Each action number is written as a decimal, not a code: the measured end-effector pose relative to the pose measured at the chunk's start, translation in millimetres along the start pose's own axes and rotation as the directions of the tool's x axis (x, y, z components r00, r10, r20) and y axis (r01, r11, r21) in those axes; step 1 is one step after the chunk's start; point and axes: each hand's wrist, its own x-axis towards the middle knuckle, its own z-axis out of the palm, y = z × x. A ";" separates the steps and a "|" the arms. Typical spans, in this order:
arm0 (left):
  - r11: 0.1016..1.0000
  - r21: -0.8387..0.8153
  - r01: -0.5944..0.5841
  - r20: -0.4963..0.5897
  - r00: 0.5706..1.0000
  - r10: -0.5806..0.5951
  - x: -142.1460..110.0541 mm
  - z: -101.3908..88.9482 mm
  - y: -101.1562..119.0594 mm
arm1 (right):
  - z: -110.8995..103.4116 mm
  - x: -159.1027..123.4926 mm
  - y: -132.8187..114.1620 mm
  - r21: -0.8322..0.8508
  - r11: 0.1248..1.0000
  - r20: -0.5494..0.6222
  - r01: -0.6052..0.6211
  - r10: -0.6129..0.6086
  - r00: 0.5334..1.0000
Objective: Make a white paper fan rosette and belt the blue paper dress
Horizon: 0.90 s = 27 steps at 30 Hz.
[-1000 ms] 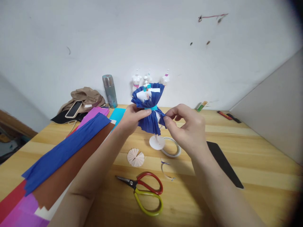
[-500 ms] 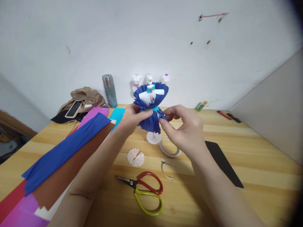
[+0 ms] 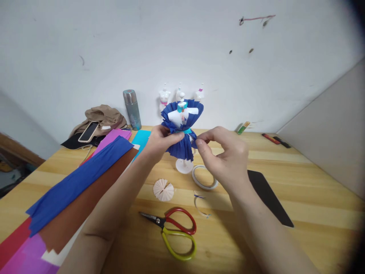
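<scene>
A small white mannequin on a round white stand [image 3: 184, 166] wears a pleated blue crepe-paper dress [image 3: 181, 146] tied at the waist with a teal band. My left hand [image 3: 158, 142] grips the dress at the waist from the left. My right hand [image 3: 223, 154] pinches the right edge of the blue paper skirt between thumb and forefinger. The mannequin stands upright just above the wooden table [image 3: 299, 198].
Scissors with red and yellow handles [image 3: 173, 228], a pleated cream paper circle [image 3: 163, 190], a tape roll [image 3: 203, 177] and a black flat object [image 3: 268, 196] lie near. Coloured crepe sheets [image 3: 76, 182] spread at left. A flask [image 3: 132, 109], a phone on cloth [image 3: 89, 131] and more mannequins [image 3: 165, 95] stand by the wall.
The mannequin was turned so its white bust faces me and it was brought upright. My right hand shifted its pinch along the skirt's right edge.
</scene>
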 end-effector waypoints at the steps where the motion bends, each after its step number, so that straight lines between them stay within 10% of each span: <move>1: 1.000 -0.002 0.000 -0.002 1.000 0.000 0.1 0.0 0.5 | 0.4 -0.3 -0.2 0.004 1.000 0.002 0.006 -0.006 1.000; 27: 0.995 0.029 0.100 -0.119 0.988 -0.096 -3.4 13.5 17.5 | 6.7 -6.8 3.9 -0.066 0.988 0.102 -0.143 0.149 0.984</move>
